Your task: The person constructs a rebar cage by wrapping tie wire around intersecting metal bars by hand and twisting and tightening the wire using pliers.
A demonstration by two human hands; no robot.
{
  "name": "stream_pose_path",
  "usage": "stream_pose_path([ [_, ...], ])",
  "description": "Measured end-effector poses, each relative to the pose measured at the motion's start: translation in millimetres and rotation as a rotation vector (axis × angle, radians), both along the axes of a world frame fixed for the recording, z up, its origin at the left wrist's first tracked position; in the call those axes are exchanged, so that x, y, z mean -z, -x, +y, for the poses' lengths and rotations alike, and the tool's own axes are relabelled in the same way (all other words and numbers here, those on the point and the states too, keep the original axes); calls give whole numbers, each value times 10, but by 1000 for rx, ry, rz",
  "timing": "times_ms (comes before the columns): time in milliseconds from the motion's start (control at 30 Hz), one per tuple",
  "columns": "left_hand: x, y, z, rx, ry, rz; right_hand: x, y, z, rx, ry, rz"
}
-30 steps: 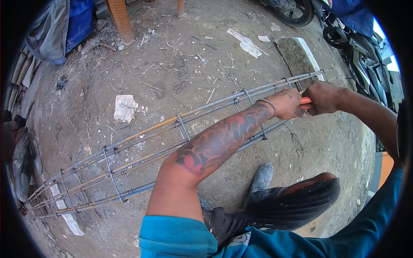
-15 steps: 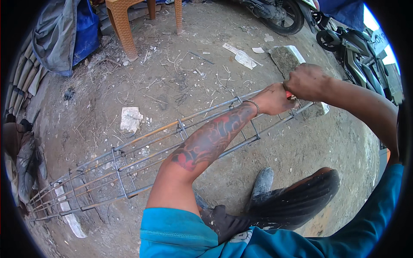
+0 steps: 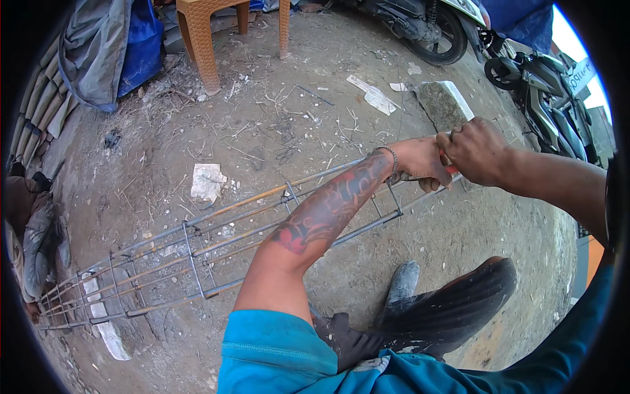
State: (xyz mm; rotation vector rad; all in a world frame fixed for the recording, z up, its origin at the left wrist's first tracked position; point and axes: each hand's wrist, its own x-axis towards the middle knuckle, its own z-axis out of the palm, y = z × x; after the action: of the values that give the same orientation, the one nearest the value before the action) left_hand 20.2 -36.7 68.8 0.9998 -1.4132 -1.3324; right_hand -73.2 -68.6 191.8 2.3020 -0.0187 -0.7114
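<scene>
A long cage of rusty steel reinforcing bars (image 3: 216, 243) lies on the dirt, running from the lower left of the frame up to the centre right, its straight rods bound at intervals by square wire stirrups. The person stands over its upper end with both hands meeting there. The left hand (image 3: 420, 161), on a tattooed forearm wearing a thin bracelet, is clenched around the top rod, apparently to steady the cage where the work is going on. The right hand (image 3: 476, 151), coming in from the right edge, is closed tight on a red-handled tool (image 3: 449, 169), of which only a sliver of handle shows between the two fists; its working end is hidden, so I cannot tell what kind it is.

A dusty grey boot (image 3: 401, 284) is planted on the ground just below the cage. Behind the hands a flat grey concrete slab (image 3: 443, 104) lies on the ground. A tan woven plastic stool (image 3: 203, 39) stands at the upper left beside a grey and blue tarpaulin (image 3: 111, 49), and parked motorbikes (image 3: 538, 85) fill the upper right. A crumpled white paper scrap (image 3: 207, 182) lies above the cage.
</scene>
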Motion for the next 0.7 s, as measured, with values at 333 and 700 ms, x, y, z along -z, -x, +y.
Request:
stream_pose_path([
  [333,204,284,85,-536,399,-469,-197,-257,-128,1189,-452,362],
  [700,319,386,60,-678,573,-416,-210,-7,310,243,43,135],
])
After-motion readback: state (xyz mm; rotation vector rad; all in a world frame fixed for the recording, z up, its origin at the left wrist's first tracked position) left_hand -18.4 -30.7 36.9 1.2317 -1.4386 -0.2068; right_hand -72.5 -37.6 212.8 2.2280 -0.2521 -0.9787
